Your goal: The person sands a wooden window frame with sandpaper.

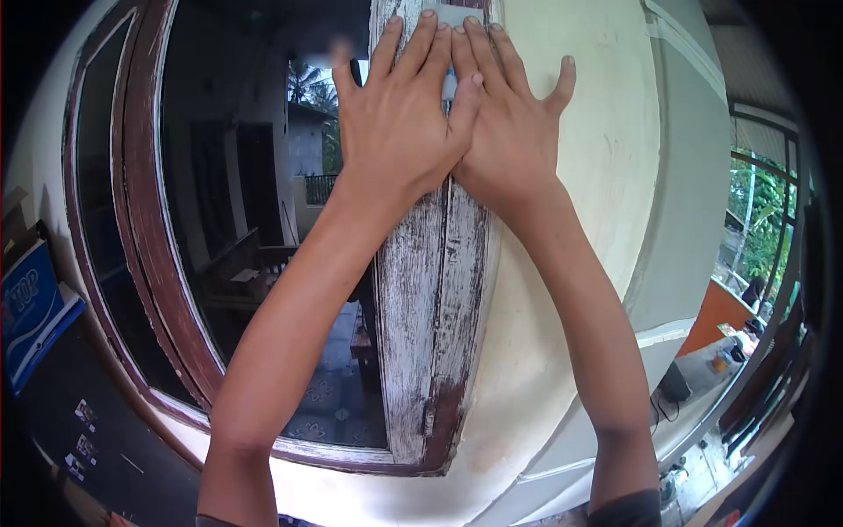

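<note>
Basically, left hand (399,123) and right hand (514,136) overlap flat at 12 o'clock on the peeling window frame (409,307), fingers straight, little ones splayed, clamping nothing visible; likely spreads pressure around the pale piece (457,14).

Upright wooden window frame (409,307) — patchy white over brown, pale sheet (452,13) against it

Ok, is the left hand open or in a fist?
Open: the left hand has its fingers straightened, most over the worn white frame, and its thumb across the right hand.
</note>
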`<move>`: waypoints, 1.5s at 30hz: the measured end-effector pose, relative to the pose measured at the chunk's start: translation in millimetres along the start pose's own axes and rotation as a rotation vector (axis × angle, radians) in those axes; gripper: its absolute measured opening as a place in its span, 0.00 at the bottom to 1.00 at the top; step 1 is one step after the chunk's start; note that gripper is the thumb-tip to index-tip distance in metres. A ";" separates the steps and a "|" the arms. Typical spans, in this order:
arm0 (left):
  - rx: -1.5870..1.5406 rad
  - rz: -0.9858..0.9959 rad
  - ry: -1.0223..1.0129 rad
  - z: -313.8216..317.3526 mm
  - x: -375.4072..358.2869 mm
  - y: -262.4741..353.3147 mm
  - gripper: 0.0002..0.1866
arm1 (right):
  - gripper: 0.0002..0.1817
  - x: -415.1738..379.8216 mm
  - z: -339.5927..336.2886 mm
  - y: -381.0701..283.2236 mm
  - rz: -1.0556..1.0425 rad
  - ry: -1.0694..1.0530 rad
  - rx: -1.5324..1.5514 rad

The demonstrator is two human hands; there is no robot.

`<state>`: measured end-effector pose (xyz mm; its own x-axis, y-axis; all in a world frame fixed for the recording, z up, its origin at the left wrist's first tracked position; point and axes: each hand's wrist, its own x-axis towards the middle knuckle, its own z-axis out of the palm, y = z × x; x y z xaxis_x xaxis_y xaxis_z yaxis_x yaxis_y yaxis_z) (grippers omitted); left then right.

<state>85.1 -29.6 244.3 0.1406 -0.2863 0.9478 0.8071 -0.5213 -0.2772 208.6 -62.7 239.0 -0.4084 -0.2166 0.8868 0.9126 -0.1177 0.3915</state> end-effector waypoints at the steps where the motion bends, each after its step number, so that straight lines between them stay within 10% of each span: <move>1: -0.006 -0.005 -0.004 -5.7 -11.2 5.4 0.30 | 0.28 -8.4 -2.2 -4.2 0.029 -0.045 -0.008; 6: -0.057 -0.003 -0.205 -38.1 -83.1 27.3 0.32 | 0.38 -82.8 -42.4 -35.5 0.111 -0.320 0.184; 14: -0.043 -0.001 -0.051 -16.9 32.8 2.7 0.34 | 0.47 23.3 1.4 4.8 0.019 -0.083 -0.004; 45: -0.089 0.053 -0.070 -12.3 17.9 6.1 0.38 | 0.47 8.7 3.4 19.8 -0.054 -0.146 -0.060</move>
<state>85.4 -47.8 257.6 0.2238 -0.2601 0.9393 0.7442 -0.5768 -0.3370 223.2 -63.7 255.3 -0.4454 -0.0662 0.8929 0.8849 -0.1843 0.4277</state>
